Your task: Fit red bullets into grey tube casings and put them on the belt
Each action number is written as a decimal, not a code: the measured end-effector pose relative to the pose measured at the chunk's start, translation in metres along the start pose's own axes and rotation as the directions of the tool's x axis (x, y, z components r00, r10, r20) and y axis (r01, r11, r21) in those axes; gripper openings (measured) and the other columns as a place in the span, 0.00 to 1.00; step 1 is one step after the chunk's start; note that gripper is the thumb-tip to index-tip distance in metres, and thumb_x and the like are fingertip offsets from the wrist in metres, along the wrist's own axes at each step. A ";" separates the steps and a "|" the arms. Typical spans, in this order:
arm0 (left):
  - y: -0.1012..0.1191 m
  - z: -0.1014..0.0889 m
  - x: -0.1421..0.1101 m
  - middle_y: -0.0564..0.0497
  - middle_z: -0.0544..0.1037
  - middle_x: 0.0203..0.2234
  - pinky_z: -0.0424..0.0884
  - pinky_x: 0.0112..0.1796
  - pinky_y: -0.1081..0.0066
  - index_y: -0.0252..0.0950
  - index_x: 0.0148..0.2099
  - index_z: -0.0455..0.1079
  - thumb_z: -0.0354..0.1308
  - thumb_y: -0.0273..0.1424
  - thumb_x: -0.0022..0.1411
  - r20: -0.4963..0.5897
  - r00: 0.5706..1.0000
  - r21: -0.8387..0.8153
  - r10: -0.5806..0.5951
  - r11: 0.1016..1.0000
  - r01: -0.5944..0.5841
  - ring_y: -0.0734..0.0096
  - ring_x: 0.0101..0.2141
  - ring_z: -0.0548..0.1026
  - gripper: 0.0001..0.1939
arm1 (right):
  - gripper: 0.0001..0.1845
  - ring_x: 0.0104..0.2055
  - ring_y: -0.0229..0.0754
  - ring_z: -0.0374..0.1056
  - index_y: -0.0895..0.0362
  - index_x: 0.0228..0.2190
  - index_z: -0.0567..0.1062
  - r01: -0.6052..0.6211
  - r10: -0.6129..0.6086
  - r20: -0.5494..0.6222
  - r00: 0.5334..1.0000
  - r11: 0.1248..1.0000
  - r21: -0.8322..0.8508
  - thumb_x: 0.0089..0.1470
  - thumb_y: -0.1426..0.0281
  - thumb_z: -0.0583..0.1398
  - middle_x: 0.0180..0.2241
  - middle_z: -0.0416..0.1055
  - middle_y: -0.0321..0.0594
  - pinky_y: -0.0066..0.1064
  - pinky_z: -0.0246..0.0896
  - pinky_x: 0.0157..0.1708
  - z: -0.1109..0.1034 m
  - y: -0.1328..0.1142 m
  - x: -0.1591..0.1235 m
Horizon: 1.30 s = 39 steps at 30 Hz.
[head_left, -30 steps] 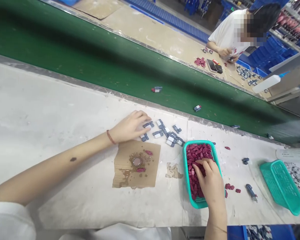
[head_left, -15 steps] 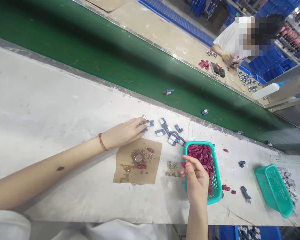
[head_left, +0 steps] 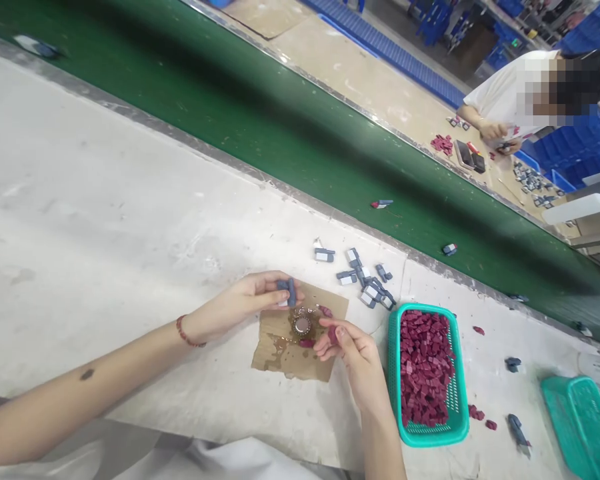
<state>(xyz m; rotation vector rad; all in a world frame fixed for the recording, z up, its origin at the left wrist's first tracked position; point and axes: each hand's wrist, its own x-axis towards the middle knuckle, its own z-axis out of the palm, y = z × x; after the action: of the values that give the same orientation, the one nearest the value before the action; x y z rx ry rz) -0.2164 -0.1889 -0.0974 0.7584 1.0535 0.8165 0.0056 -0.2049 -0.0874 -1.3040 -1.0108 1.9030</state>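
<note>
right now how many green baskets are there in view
2: one green basket, filled with dark red pieces, sits to the right of the right hand; the other basket is partly cut off at the picture's right edge.

Smooth plastic basket [head_left: 393,363], matt maroon pieces [head_left: 425,363], rough-edged cardboard [head_left: 270,327] with glossy wet patches [head_left: 281,344]

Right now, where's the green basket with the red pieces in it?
In the head view, the green basket sits right of centre on the white table, just right of the right hand, with the cardboard farther left.
</note>
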 end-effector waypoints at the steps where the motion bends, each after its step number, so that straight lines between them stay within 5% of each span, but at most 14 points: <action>1: -0.002 -0.001 -0.002 0.45 0.81 0.39 0.70 0.48 0.61 0.36 0.41 0.72 0.66 0.43 0.52 -0.010 1.000 -0.009 -0.005 1.000 0.005 0.55 0.46 0.76 0.19 | 0.20 0.26 0.40 0.73 0.58 0.35 0.79 0.001 -0.001 0.004 1.000 1.000 -0.022 0.52 0.54 0.64 0.25 0.78 0.41 0.31 0.69 0.29 0.002 0.000 0.002; 8: -0.009 -0.006 -0.005 0.43 0.79 0.45 0.69 0.50 0.58 0.37 0.40 0.75 0.66 0.44 0.51 -0.095 0.994 -0.081 0.050 0.995 -0.058 0.52 0.50 0.73 0.19 | 0.11 0.37 0.45 0.73 0.55 0.31 0.78 0.165 -0.221 -0.152 0.963 0.934 -0.317 0.53 0.59 0.62 0.32 0.78 0.42 0.36 0.68 0.40 0.015 0.002 0.008; 13: -0.015 -0.008 -0.006 0.43 0.80 0.44 0.72 0.43 0.62 0.36 0.42 0.73 0.67 0.43 0.52 -0.120 0.993 -0.148 0.014 0.989 -0.032 0.55 0.47 0.74 0.19 | 0.07 0.29 0.41 0.71 0.56 0.30 0.76 0.175 -0.296 -0.175 0.939 0.848 -0.500 0.53 0.65 0.61 0.27 0.76 0.39 0.30 0.67 0.30 0.021 0.013 0.011; 17: -0.019 -0.008 -0.007 0.45 0.78 0.45 0.72 0.37 0.66 0.37 0.44 0.72 0.69 0.39 0.50 -0.138 0.988 -0.199 -0.063 0.979 0.035 0.63 0.39 0.76 0.20 | 0.07 0.24 0.39 0.69 0.55 0.30 0.73 0.198 -0.313 -0.074 0.947 0.749 -0.632 0.56 0.66 0.58 0.25 0.75 0.38 0.29 0.65 0.26 0.024 0.018 0.012; 22: -0.019 -0.008 -0.007 0.47 0.79 0.44 0.70 0.47 0.64 0.37 0.45 0.74 0.71 0.35 0.48 -0.040 0.989 -0.256 -0.144 0.958 0.129 0.63 0.43 0.75 0.21 | 0.09 0.32 0.42 0.71 0.55 0.31 0.72 0.357 -0.400 0.140 0.906 0.542 -0.761 0.61 0.70 0.53 0.31 0.76 0.42 0.31 0.66 0.33 0.023 0.018 0.014; 29: -0.021 -0.003 -0.008 0.47 0.79 0.35 0.72 0.39 0.65 0.34 0.47 0.71 0.64 0.40 0.55 0.037 0.998 -0.075 -0.054 0.996 0.056 0.65 0.35 0.76 0.20 | 0.12 0.30 0.42 0.67 0.53 0.28 0.70 0.412 -0.428 0.222 0.876 0.426 -0.806 0.62 0.73 0.51 0.27 0.71 0.41 0.32 0.63 0.31 0.024 0.017 0.015; 32: -0.024 0.001 -0.011 0.49 0.77 0.32 0.71 0.32 0.69 0.35 0.47 0.70 0.52 0.43 0.65 0.056 0.995 0.121 0.084 0.988 -0.091 0.69 0.30 0.73 0.18 | 0.12 0.30 0.42 0.67 0.54 0.27 0.70 0.380 -0.419 0.167 0.892 0.498 -0.780 0.61 0.71 0.52 0.27 0.71 0.40 0.33 0.63 0.31 0.025 0.017 0.014; 35: -0.027 0.002 -0.013 0.50 0.76 0.31 0.70 0.30 0.70 0.37 0.51 0.67 0.43 0.41 0.70 0.091 0.979 0.336 0.183 0.920 -0.203 0.69 0.28 0.72 0.18 | 0.09 0.28 0.41 0.68 0.54 0.29 0.72 0.267 -0.346 -0.011 0.938 0.745 -0.611 0.59 0.67 0.56 0.26 0.73 0.39 0.31 0.64 0.29 0.024 0.019 0.013; 39: -0.032 0.002 -0.015 0.44 0.76 0.45 0.70 0.44 0.66 0.38 0.53 0.65 0.43 0.35 0.70 0.181 0.931 0.495 0.317 0.788 -0.365 0.61 0.44 0.74 0.16 | 0.11 0.21 0.36 0.65 0.55 0.28 0.73 0.205 -0.253 -0.223 0.941 0.954 -0.219 0.53 0.60 0.63 0.21 0.70 0.33 0.26 0.61 0.20 0.022 0.018 0.014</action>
<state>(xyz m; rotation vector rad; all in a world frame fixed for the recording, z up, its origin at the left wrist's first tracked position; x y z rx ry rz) -0.2122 -0.2178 -0.1170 1.4757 1.0847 0.7958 -0.0209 -0.2084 -0.1044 -1.4223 -1.1807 1.4546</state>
